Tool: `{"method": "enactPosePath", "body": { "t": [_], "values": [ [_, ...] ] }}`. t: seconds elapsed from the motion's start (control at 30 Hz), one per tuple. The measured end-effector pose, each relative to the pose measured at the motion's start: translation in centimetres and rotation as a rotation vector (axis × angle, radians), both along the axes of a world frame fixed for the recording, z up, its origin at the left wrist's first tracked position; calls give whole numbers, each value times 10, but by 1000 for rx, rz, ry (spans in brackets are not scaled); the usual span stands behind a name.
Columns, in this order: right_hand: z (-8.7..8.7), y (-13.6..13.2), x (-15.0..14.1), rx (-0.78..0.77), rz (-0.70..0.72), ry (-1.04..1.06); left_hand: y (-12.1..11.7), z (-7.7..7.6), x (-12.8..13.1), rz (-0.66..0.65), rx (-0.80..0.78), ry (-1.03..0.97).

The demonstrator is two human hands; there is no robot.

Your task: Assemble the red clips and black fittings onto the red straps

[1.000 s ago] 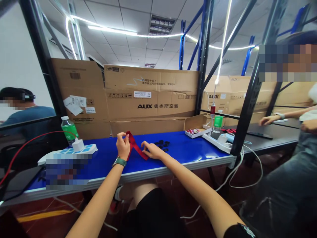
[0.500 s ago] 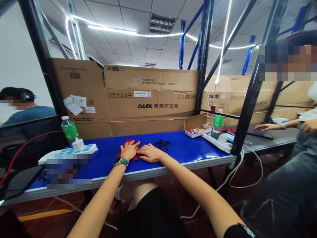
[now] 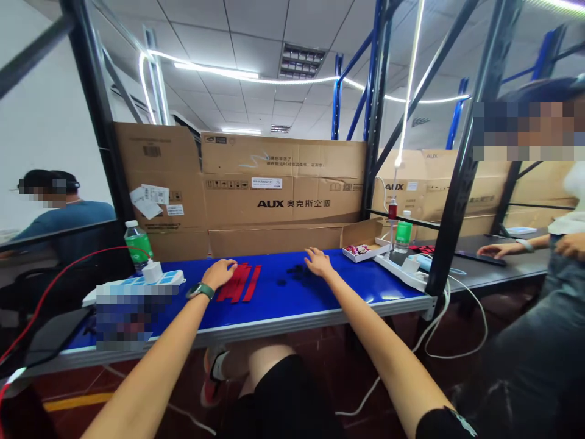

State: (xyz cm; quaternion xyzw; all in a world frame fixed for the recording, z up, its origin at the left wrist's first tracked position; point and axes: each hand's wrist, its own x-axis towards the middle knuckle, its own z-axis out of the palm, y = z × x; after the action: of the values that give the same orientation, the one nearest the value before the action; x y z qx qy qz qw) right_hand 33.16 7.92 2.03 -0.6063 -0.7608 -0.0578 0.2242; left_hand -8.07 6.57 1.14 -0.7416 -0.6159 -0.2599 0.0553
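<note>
While someone in a blue T-shirt [image 3: 59, 210] sits off at the far left, the person at the blue counter [image 3: 274, 299] reaches both bare arms out across it. A water bottle with a green label [image 3: 138, 242] stands behind a white power strip [image 3: 158, 277], and a red cable [image 3: 68, 259] curves away from there toward the left. Next comes the left hand [image 3: 219, 274], a watch [image 3: 200, 291] on its wrist, open and palm down, holding nothing, its fingertips just beside the red strips [image 3: 237, 283]. Those strips lie flat on the counter, slanted and side by side. Further right sits a small scatter of black pieces [image 3: 297, 274], too small to identify, and the right hand [image 3: 320, 263] hovers open and empty, fingers spread, right by them. Beyond it are a low cardboard tray of sweets [image 3: 361, 251] and a white tray [image 3: 400, 272], with a green cup [image 3: 403, 236] behind. At the far right, a co-worker's hand [image 3: 500, 250] rests on a dark counter [image 3: 516, 268].
</note>
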Motion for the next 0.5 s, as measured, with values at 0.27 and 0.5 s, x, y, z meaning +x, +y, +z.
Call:
{"method": "enactPosePath", "body": {
  "t": [0.27, 0.5],
  "values": [
    [-38, 15, 69, -187, -124, -66, 14, -49, -59, 7, -106, 19],
    [-42, 21, 68, -170, -107, -29, 17, -55, -61, 6, -144, 34]
  ]
}}
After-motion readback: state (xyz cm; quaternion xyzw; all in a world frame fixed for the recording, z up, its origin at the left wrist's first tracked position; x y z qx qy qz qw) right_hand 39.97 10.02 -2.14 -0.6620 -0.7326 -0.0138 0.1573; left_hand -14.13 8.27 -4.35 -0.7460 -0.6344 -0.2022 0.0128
